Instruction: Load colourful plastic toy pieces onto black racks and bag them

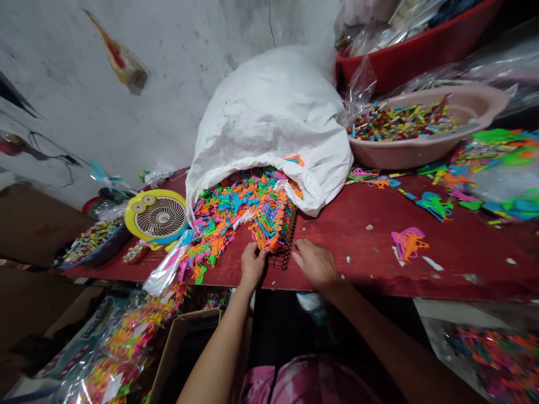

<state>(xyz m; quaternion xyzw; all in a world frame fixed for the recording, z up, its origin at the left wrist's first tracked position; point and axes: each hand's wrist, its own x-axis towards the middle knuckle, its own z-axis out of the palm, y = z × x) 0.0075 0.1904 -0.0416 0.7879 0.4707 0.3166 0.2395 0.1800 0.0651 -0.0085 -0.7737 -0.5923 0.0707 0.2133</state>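
A black wire rack (278, 260) lies near the front edge of the red table, with a row of small plastic pieces (272, 220) in orange, blue, green and pink standing on it. My left hand (251, 264) is at the rack's left front corner, thumb and fingers pinched together; what they hold is too small to make out. Just right of the rack, my right hand (315, 264) hovers low with loosely bent fingers, apart from the pieces, and nothing shows in it. Behind the rack, a heap of loose plastic pieces (231, 199) spills from a big white sack (269, 106).
Left of the heap stands a yellow fan (162, 219). A pink basin (404, 152) of small coloured parts sits at the back right. Loose pink and orange pieces (408, 244) lie on the red table (357, 224). Below the front edge is an open cardboard box (168, 342).
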